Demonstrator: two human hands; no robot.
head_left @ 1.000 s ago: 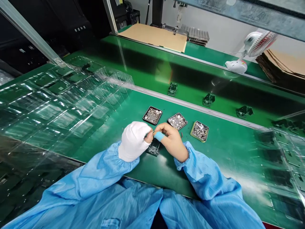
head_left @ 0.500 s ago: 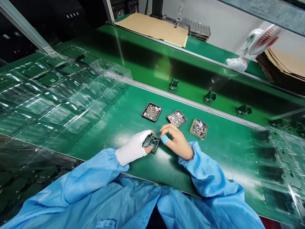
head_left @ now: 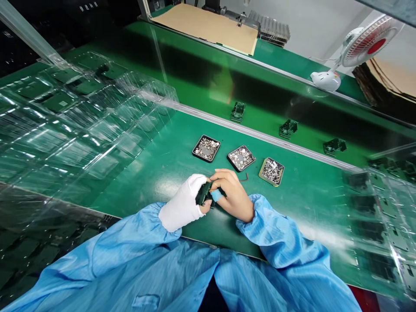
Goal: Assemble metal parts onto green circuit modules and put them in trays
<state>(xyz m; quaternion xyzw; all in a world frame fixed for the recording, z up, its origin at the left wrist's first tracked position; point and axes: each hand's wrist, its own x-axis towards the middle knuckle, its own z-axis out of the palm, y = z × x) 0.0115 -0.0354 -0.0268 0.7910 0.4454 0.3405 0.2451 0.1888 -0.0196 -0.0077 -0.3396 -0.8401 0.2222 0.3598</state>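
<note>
My left hand (head_left: 182, 204), in a white fingerless glove, grips a green circuit board (head_left: 202, 194) by its edges. The board is tilted, and fingers hide much of it. From the other side my right hand (head_left: 232, 197), with blue tape on one finger, is closed with its fingertips against the board's right edge. Whatever sits between those fingertips is hidden. Beyond the hands lie three small square trays of shiny metal parts: a left tray (head_left: 194, 152), a middle tray (head_left: 231, 164) and a right tray (head_left: 261, 174). A small L-shaped key (head_left: 246, 177) rests behind my right hand.
Clear plastic trays (head_left: 125, 143) holding boards cover the left side of the green table (head_left: 302, 216). More trays with boards (head_left: 386, 234) stand at right. A metal rail (head_left: 227, 128) crosses behind the parts trays, with reflections above it. A fan (head_left: 328, 80) stands farther back.
The board has turned from lying nearly flat to a steep tilt. My right hand has moved left onto its edge, uncovering the L-shaped key. The camera view has shifted slightly.
</note>
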